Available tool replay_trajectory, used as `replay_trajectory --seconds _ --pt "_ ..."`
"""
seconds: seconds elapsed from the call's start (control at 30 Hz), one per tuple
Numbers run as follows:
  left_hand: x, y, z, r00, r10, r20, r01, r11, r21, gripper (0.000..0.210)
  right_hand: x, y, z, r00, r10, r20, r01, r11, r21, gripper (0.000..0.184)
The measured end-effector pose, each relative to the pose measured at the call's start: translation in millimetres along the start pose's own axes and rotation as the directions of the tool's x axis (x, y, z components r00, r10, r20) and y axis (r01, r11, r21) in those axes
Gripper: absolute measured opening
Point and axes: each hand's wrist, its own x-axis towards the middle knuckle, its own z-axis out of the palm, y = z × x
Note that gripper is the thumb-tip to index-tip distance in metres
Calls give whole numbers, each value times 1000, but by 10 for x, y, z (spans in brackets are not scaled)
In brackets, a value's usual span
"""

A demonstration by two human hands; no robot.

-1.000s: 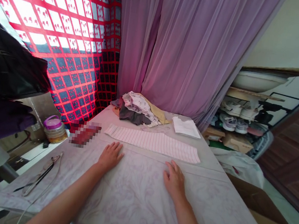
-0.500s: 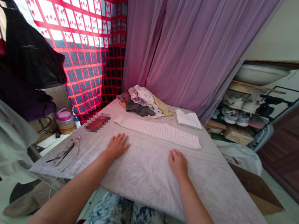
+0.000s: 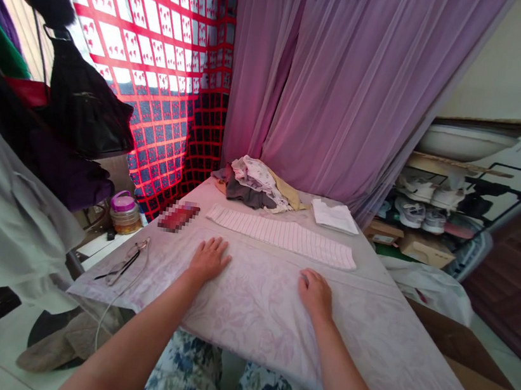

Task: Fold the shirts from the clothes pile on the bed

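My left hand (image 3: 210, 259) lies palm down on the cloth-covered table (image 3: 255, 309), its fingers spread and holding nothing. On the same cover to the right rests my right hand (image 3: 316, 294), fingers loosely bent and nothing visible in them. Just beyond both hands is a long folded strip of white striped cloth (image 3: 284, 236), apart from them. A heap of crumpled clothes (image 3: 262, 185) sits at the back of the table, and a folded white cloth (image 3: 334, 216) lies to its right.
Left on the table are a blurred-out reddish object (image 3: 179, 217), eyeglasses (image 3: 124, 265) and a white cable (image 3: 126, 289). A pink-lidded jar (image 3: 124, 212) stands beyond the left edge. Hanging clothes and a black bag (image 3: 87, 105) crowd the left; shoes (image 3: 414, 213) fill a rack at right.
The view has tilted up and turned slightly left, so everything sits a bit lower and further right. Both hands remain on the table in about the same places; the cloths have not moved.
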Motion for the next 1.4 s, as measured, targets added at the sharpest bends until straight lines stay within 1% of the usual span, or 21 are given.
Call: replay_trajectory --seconds 0.13,0.23,0.33,0.43,0.53,0.6,0.67,0.7,0.77,0.87,0.93,1.0,1.1,1.17,1.23,1.4 --pt "-10 -1 26 1000 -4 -1 4 1000 -3 58 -10 4 -5 1000 -9 0 9 1000 21 30" --pt "-10 -3 -2 1000 0 -22 0 1000 -5 56 -12 12 -5 1000 -21 -4 22 1000 19 30" --pt "52 -16 -107 998 18 -58 -18 1000 -2 51 -23 14 7 1000 -28 3 28 1000 5 31" --pt "186 -41 -240 999 -1 -38 0 1000 -8 41 -53 12 24 999 -34 14 34 999 -12 32" --pt "352 -61 -318 999 -28 -42 27 1000 -8 37 -61 11 8 999 -29 41 30 999 -26 33" --pt "463 -68 -332 997 -51 -52 52 999 3 35 -4 2 -38 996 -15 92 16 1000 -17 32" --pt "573 -72 -335 995 -92 -34 93 996 14 34 131 -30 -99 990 5 143 -8 1000 24 31" --pt "626 -75 -337 994 -111 -15 111 994 16 34 225 -57 -125 988 11 151 -19 998 53 31" --pt "719 -87 -339 989 -140 39 139 990 12 36 444 -127 -138 993 17 121 -30 994 106 32" --pt "801 -116 -312 982 -174 76 174 985 11 41 742 -218 -8 999 -5 35 0 987 159 31" --pt "812 -137 -267 978 -205 34 204 979 24 43 852 -218 168 1000 -24 -3 24 983 184 31" --pt "802 -148 -215 971 -237 -17 237 971 36 42 881 -157 362 999 -27 -31 33 980 197 30" --pt "784 -150 -171 963 -268 -25 269 962 53 39 839 -7 577 999 -46 -22 49 974 221 27" --pt "782 -151 -169 960 -279 -11 279 958 58 38 808 67 634 997 -74 9 70 967 243 25" --pt "786 -156 -177 960 -281 4 280 958 56 38 794 87 635 996 -85 18 78 963 257 24" --pt "796 -180 -183 967 -256 6 255 966 45 40 809 -3 577 998 -48 -34 55 968 247 23"
